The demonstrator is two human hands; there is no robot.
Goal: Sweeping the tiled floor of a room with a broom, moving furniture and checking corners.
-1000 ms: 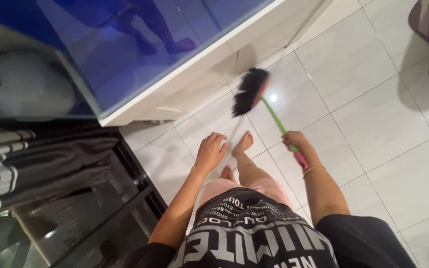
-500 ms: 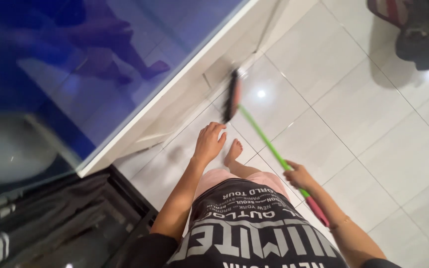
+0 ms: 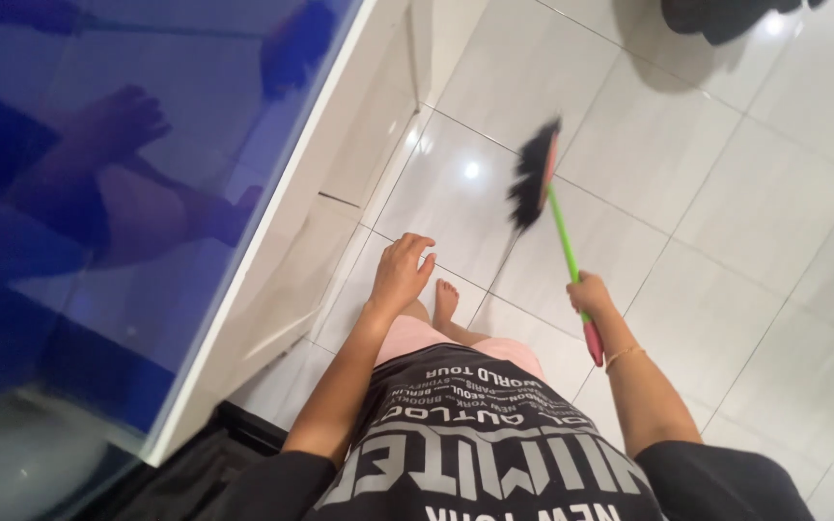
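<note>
A white tiled floor [image 3: 726, 222] fills the right side, with a white cabinet [image 3: 340, 193] topped by blue glass [image 3: 98, 193] along its left edge. A broom [image 3: 557, 241] lies over the tiles, its long axis running from the black bristle head [image 3: 533, 178], blurred and far from the person, back down the green stick to a pink grip end. The right hand [image 3: 591, 292] is wrapped closed around the stick near that grip. The left hand [image 3: 403, 272] hangs empty, fingers loosely spread, well apart from the broom, above a bare foot [image 3: 446, 299].
</note>
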